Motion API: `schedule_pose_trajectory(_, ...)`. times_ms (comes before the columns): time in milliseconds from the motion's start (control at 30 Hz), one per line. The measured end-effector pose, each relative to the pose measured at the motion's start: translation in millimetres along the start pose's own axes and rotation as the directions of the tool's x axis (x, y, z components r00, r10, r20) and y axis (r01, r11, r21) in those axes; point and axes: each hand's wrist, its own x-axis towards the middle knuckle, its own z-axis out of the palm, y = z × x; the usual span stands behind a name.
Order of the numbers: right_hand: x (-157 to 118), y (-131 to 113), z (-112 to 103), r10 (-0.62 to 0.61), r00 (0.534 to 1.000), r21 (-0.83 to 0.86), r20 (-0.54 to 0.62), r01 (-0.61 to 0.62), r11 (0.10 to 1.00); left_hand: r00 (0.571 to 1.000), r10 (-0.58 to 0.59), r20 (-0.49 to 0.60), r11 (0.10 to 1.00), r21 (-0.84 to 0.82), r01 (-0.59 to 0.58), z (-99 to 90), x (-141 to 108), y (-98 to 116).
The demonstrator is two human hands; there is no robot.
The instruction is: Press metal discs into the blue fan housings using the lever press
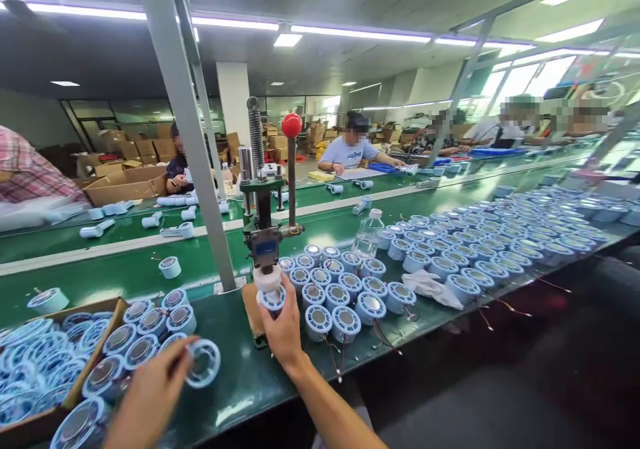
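My left hand [155, 386], a little smeared by motion, pinches a light blue plastic ring [204, 364] by its left edge, above the green bench. With my right hand [285, 326] I grip a round blue motor housing [273, 298] at the base of a hand press [264, 236]. The white ram tip [267, 278] of the press sits right over the housing, touching or almost touching it. The press lever ends in a red ball knob [291, 125]. Several similar housings [141, 350] with silvery round centres stand close to my left hand.
A cardboard box [97, 349] of blue rings stands at the left. Many housings [345, 322] with trailing wires cover the bench to the right, around a clear plastic bottle [369, 232] and a crumpled white tissue [433, 288]. A grey post [187, 136] rises left of the press. Other people sit across the conveyor.
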Motion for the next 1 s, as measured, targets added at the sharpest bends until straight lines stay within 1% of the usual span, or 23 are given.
schedule_pose_trajectory(33,-9,-5,-10,-0.046,0.999,-0.023,0.028,0.046,0.999,0.998,0.04,0.057,0.999,-0.026,-0.039,25.3,-10,8)
schedule_pose_trajectory(67,-15,-9,-21,-0.095,0.994,-0.047,0.058,0.098,0.994,0.996,0.052,0.078,0.998,-0.024,-0.05,47.2,-17,12)
schedule_pose_trajectory(100,-18,-11,-36,-0.145,0.986,-0.078,0.083,0.152,0.985,0.996,0.047,0.071,0.999,-0.005,-0.046,64.9,-22,13)
schedule_pose_trajectory(133,-15,-12,-52,-0.192,0.977,-0.119,0.093,0.202,0.972,0.999,0.034,0.042,0.999,0.022,-0.035,78.0,-25,11)
schedule_pose_trajectory(167,-7,-10,-72,-0.232,0.97,-0.174,0.077,0.242,0.955,1.0,0.026,0.005,0.999,0.046,-0.026,86.6,-26,7)
schedule_pose_trajectory(200,6,-6,-94,-0.262,0.964,-0.244,0.037,0.263,0.933,0.999,0.028,-0.027,0.998,0.058,-0.027,91.6,-26,2)
schedule_pose_trajectory(233,24,1,-118,-0.279,0.96,-0.323,-0.024,0.256,0.911,0.998,0.043,-0.044,0.998,0.057,-0.04,93.7,-26,-3)
schedule_pose_trajectory(267,45,11,-143,-0.279,0.955,-0.404,-0.098,0.218,0.888,0.997,0.068,-0.045,0.997,0.045,-0.066,93.8,-26,-8)
schedule_pose_trajectory(300,68,23,-168,-0.254,0.951,-0.476,-0.175,0.144,0.867,0.994,0.1,-0.037,0.995,0.025,-0.099,92.5,-27,-11)
schedule_pose_trajectory(333,91,38,-191,-0.196,0.953,-0.532,-0.231,0.045,0.846,0.991,0.133,-0.018,0.991,0.002,-0.133,90.3,-28,-13)
schedule_pose_trajectory(367,113,53,-212,-0.102,0.96,-0.574,-0.262,-0.07,0.816,0.986,0.164,0.009,0.986,-0.022,-0.164,87.6,-31,-14)
schedule_pose_trajectory(400,132,70,-229,0.017,0.962,-0.603,-0.273,-0.185,0.776,0.981,0.189,0.04,0.981,-0.045,-0.187,84.8,-34,-12)
schedule_pose_trajectory(433,148,86,-241,0.123,0.957,-0.62,-0.262,-0.265,0.738,0.976,0.205,0.068,0.978,-0.062,-0.201,81.9,-37,-10)
schedule_pose_trajectory(467,160,102,-250,0.182,0.953,-0.621,-0.243,-0.297,0.725,0.973,0.211,0.093,0.976,-0.072,-0.205,79.3,-39,-8)
schedule_pose_trajectory(500,168,116,-256,0.233,0.949,-0.62,-0.211,-0.315,0.719,0.971,0.208,0.115,0.977,-0.077,-0.201,76.9,-41,-5)
schedule_pose_trajectory(567,174,139,-261,0.313,0.941,-0.614,-0.129,-0.324,0.72,0.972,0.186,0.143,0.981,-0.079,-0.176,73.1,-44,0)
schedule_pose_trajectory(633,171,153,-261,0.397,0.916,-0.624,-0.054,-0.341,0.703,0.976,0.16,0.151,0.985,-0.086,-0.148,70.5,-46,3)
schedule_pose_trajectory(700,163,162,-258,0.436,0.9,-0.621,-0.001,-0.342,0.705,0.979,0.142,0.149,0.987,-0.101,-0.128,68.9,-47,4)
schedule_pose_trajectory(800,155,170,-249,0.369,0.927,-0.596,0.057,-0.265,0.758,0.978,0.146,0.148,0.985,-0.117,-0.129,68.3,-47,5)
schedule_pose_trajectory(900,156,172,-245,0.325,0.941,-0.61,0.094,-0.204,0.766,0.976,0.156,0.149,0.984,-0.113,-0.14,68.7,-47,4)
schedule_pose_trajectory(967,157,162,-247,0.287,0.953,-0.614,0.098,-0.169,0.771,0.977,0.152,0.148,0.985,-0.101,-0.138,69.3,-47,4)
schedule_pose_trajectory(1000,157,153,-248,0.231,0.968,-0.6,0.095,-0.129,0.789,0.978,0.149,0.149,0.986,-0.094,-0.136,69.7,-48,5)
